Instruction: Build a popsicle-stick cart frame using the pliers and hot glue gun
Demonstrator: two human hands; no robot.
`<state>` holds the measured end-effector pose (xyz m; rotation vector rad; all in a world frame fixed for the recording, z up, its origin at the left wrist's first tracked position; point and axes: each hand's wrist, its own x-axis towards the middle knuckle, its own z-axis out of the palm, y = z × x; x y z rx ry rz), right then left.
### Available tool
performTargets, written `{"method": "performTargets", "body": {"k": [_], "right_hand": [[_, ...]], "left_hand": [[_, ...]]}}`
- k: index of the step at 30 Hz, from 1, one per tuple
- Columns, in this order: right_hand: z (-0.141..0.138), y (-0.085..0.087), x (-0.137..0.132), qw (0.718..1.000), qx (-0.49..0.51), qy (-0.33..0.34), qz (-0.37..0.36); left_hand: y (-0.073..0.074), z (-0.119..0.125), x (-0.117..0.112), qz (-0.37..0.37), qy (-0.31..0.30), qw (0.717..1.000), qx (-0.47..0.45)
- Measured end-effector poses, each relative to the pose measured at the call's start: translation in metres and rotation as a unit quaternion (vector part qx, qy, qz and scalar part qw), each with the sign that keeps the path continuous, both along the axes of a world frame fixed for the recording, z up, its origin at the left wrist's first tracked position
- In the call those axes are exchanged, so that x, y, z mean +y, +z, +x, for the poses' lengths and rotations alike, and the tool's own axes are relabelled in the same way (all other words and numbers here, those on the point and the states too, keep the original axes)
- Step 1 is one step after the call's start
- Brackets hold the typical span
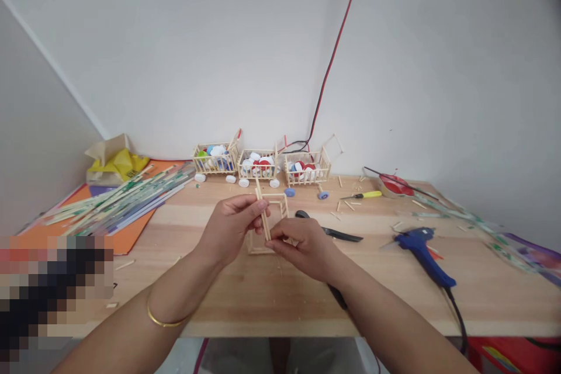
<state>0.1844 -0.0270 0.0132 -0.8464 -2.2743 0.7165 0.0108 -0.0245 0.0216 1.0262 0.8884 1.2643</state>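
Through the head view I look down on a wooden tabletop (236, 304), with both hands near its middle. My left hand (228, 223) is closed on a pair of thin wooden sticks (263, 219), thumb and fingers pinching them partway up so that they stand tilted, upper ends leaning left. My right hand (302, 245) pinches the same sticks at their lower end between thumb and forefinger. Just behind the hands I see a rectangular stick frame (260, 253), partly hidden; I cannot tell whether the fingers touch it. A black-handled tool (344, 235) lies partly under my right hand and forearm.

Beyond, three miniature stick carts stand in a row near the wall: the left cart (214, 172) and middle cart (258, 177) on white wheels, the right cart (307, 183) with blue ones, all holding colored caps. To my right lie a blue glue gun (424, 251), its cord running off the near edge, and a yellow-handled tool (370, 194). To my left, a heap of loose sticks (118, 196) lies across an orange sheet (138, 234), with a yellow bag (125, 165) behind.
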Motion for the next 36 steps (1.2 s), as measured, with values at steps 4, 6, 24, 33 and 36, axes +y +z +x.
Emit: {"method": "performTargets", "body": {"k": [4,6,24,33,36], "right_hand": [[0.006,0.007,0.002,0.998,-0.029,0.004,-0.061],[0.011,0.012,0.004,0.997,-0.024,-0.032,-0.065],[0.083,-0.034,-0.025,0.899,-0.317,-0.302,-0.030],[0.107,-0.015,-0.030,0.899,0.265,-0.166,-0.307],[0.083,-0.006,-0.041,0.887,0.314,-0.067,-0.333]], "left_hand": [[-0.001,-0.002,-0.001,0.022,0.000,0.999,0.046],[-0.001,-0.004,-0.001,0.041,0.002,0.997,0.071],[0.003,-0.016,0.000,0.369,0.191,0.798,0.436],[0.007,-0.015,0.000,0.319,0.108,0.842,0.421],[0.006,-0.014,-0.001,0.348,0.120,0.825,0.430]]}}
